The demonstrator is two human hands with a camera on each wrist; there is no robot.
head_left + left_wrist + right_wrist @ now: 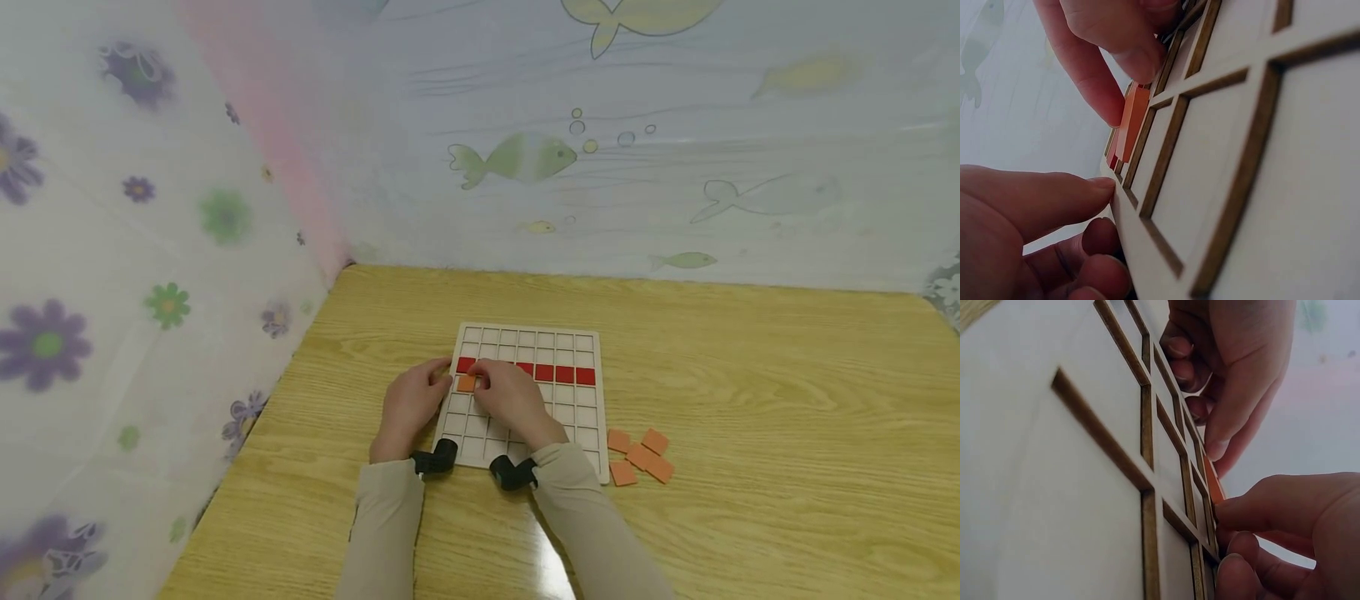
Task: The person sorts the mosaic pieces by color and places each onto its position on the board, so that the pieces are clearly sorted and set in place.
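Note:
A pale wooden grid board lies on the table. My left hand grips its left edge, with the thumb on the rim and the other fingers curled below it in the left wrist view. Just right of that edge, my right hand pinches an orange square tile between thumb and finger. The tile stands slightly tilted over a cell in the left wrist view. Right above this cell runs a row of red tiles, partly hidden by my right hand.
Several loose orange tiles lie on the wooden table right of the board, some overlapping. Behind the table hangs a sheet with fish drawings; a flowered sheet stands along the left side. Black devices sit at both wrists.

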